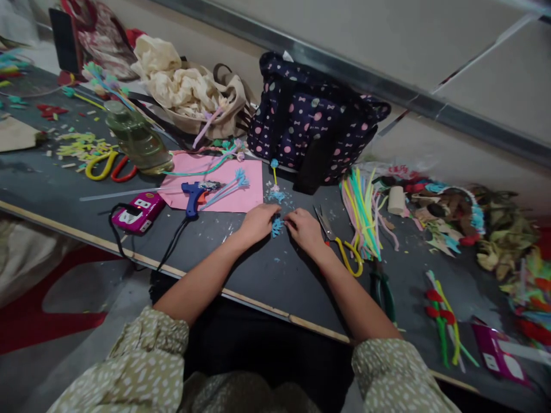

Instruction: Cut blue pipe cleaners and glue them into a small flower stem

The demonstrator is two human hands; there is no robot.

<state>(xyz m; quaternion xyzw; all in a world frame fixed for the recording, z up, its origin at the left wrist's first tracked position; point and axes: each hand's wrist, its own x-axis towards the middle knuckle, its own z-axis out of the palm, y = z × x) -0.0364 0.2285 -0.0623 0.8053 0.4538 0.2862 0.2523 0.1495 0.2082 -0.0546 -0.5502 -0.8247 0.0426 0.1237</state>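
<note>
Both my hands meet at the middle of the dark table (267, 275). My left hand (257, 222) and my right hand (305, 228) are closed, pinching a small blue fringed craft piece (276, 227) between their fingertips just above the tabletop. Blue scraps lie scattered around it. A finished blue fringed flower on a stem (237, 180) rests on a pink paper sheet (224, 186) just beyond my left hand, beside a blue glue gun (196, 194).
Yellow-handled scissors (340, 244) and a bundle of coloured pipe cleaners (364, 212) lie right of my right hand, green pliers (383, 289) nearer. A polka-dot bag (310, 123), cloth bag (193, 92), green bottle (138, 137) and pink device (138, 213) stand behind and left.
</note>
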